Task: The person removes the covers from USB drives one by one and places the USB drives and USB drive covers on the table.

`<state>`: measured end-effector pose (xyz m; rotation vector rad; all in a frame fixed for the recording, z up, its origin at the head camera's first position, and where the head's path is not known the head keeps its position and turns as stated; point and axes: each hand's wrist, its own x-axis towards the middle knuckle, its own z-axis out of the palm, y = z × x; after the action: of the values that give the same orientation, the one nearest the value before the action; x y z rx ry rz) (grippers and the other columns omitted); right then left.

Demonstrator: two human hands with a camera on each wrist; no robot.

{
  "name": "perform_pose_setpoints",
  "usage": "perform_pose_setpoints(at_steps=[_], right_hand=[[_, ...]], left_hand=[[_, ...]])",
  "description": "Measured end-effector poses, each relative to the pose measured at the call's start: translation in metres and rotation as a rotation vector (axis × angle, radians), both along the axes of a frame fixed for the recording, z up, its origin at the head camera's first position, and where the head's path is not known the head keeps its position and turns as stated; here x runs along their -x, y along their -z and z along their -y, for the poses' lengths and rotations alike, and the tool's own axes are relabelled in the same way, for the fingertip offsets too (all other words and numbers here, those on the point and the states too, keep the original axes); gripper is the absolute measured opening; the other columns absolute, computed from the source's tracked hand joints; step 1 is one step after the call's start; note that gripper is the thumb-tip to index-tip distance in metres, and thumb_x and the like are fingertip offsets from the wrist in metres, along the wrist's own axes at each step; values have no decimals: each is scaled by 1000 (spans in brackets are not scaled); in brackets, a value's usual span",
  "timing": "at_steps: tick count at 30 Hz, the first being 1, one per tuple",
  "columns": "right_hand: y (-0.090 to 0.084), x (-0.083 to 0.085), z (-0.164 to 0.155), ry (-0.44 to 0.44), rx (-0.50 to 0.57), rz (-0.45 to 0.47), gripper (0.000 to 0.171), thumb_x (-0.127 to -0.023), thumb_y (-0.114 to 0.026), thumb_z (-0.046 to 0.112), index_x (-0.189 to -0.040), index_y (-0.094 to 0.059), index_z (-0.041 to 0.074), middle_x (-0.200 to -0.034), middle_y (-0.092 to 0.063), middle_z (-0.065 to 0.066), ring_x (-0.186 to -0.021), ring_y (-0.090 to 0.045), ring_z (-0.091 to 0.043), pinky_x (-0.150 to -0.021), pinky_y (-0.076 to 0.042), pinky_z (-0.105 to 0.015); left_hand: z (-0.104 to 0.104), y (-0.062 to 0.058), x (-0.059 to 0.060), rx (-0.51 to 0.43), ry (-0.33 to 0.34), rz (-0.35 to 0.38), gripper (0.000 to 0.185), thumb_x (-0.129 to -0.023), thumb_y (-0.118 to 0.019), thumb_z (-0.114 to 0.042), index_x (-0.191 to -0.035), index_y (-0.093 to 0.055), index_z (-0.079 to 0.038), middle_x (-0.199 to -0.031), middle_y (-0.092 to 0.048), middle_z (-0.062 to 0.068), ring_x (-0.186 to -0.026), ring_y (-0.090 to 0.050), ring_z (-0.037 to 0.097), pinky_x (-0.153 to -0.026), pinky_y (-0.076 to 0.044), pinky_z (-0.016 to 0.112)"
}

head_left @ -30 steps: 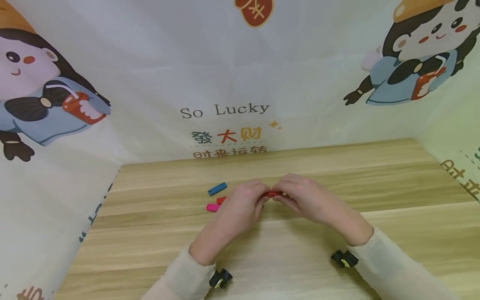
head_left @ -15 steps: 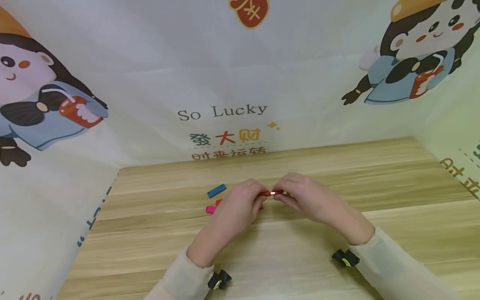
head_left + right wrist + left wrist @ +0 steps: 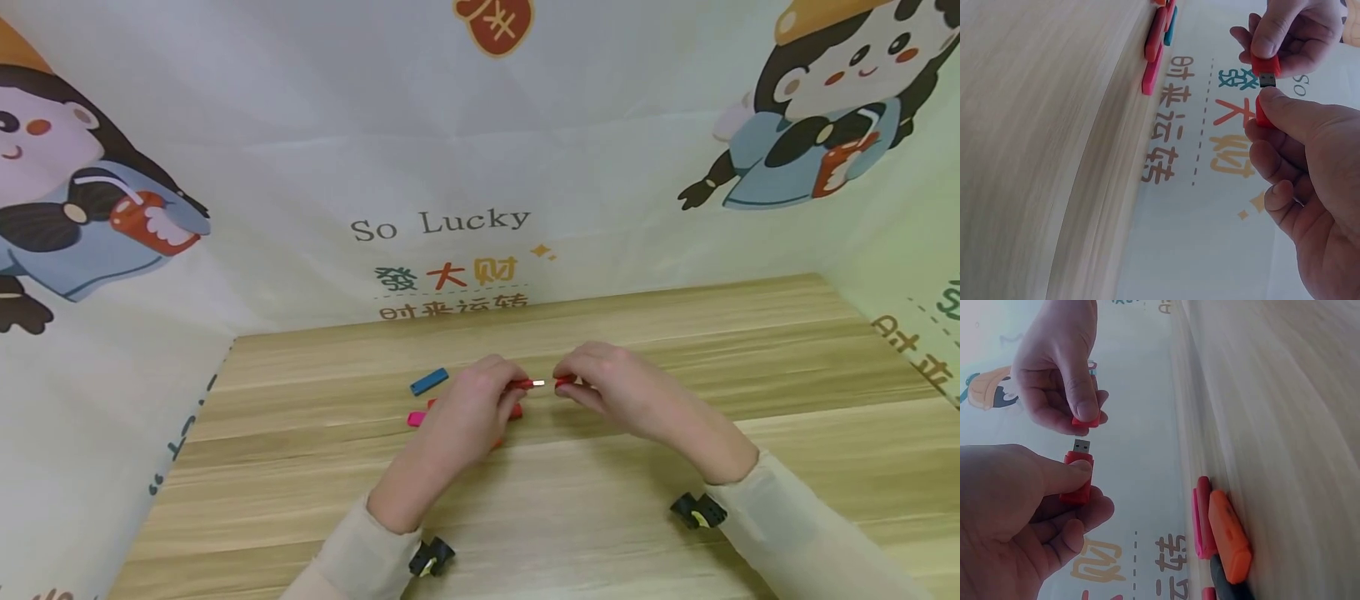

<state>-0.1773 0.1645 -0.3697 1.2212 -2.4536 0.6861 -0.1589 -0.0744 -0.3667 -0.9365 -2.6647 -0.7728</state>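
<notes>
Above the middle of the surface point(image 3: 675, 433), the left hand point(image 3: 468, 408) pinches a red USB stick point(image 3: 1077, 481); the right hand point(image 3: 611, 387) has just pulled its red cap point(image 3: 1085, 422) off, baring the plug.

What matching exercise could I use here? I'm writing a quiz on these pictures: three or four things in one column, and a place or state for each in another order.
Things:
1. red USB stick
2. red cap
3. blue stick
4. pink stick

Places or states:
A. lies on the table, farthest from the person
B. pinched in the right hand
C. held in the left hand, metal plug bare
D. lies on the table, nearer than the blue one, left of the left hand

Pairs: 1-C, 2-B, 3-A, 4-D
</notes>
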Motion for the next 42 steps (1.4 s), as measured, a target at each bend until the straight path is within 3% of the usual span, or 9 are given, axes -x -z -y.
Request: perform_pose_setpoints(at_steps=[5, 14, 25, 31, 42], right_hand=[[-1, 1, -5, 6, -4, -19, 10, -93, -82, 3, -99, -74, 5, -95, -74, -1, -86, -69, -16, -74, -60, -33], [-2, -1, -13, 1, -4, -46, 14, -91, -83, 2, -96, -72, 8, -91, -72, 1, -80, -67, -13, -68, -59, -30], [-1, -2, -22, 1, -60, -82, 14, -88, -87, 6, -97, -77, 8, -93, -71, 1, -83, -68, -12, -72, -59, -29], [-2, -5, -24, -5, -60, -79, 14, -89, -86, 3, -98, -77, 7, -93, -73, 0, -83, -70, -13, -73, -60, -29], [-2, -11, -25, -8, -66, -87, 14, -88, -86, 3, -98, -77, 6, -92, -71, 1, -82, -68, -11, -72, -60, -27]], left_hand=[[0, -1, 3, 12, -15, 14, 7, -103, -72, -11, -106, -75, -6, -96, -67, 0, -78, -61, 10, -71, -55, 25], [-4, -4, 13, -5, -4, 33, 5, -100, -74, -5, -105, -74, -5, -102, -67, 3, -90, -65, 17, -79, -57, 29], [-14, -7, 36, 34, -92, 103, 13, -105, -68, -9, -114, -77, -6, -108, -65, 4, -91, -65, 17, -82, -58, 29], [-23, -6, 51, 85, -104, 87, 17, -106, -66, -9, -118, -77, -4, -107, -66, 7, -91, -62, 20, -84, -56, 33], [-44, -1, 81, 106, -159, 148, 17, -106, -67, -10, -118, -77, -4, -115, -70, 10, -104, -64, 25, -94, -56, 38]])
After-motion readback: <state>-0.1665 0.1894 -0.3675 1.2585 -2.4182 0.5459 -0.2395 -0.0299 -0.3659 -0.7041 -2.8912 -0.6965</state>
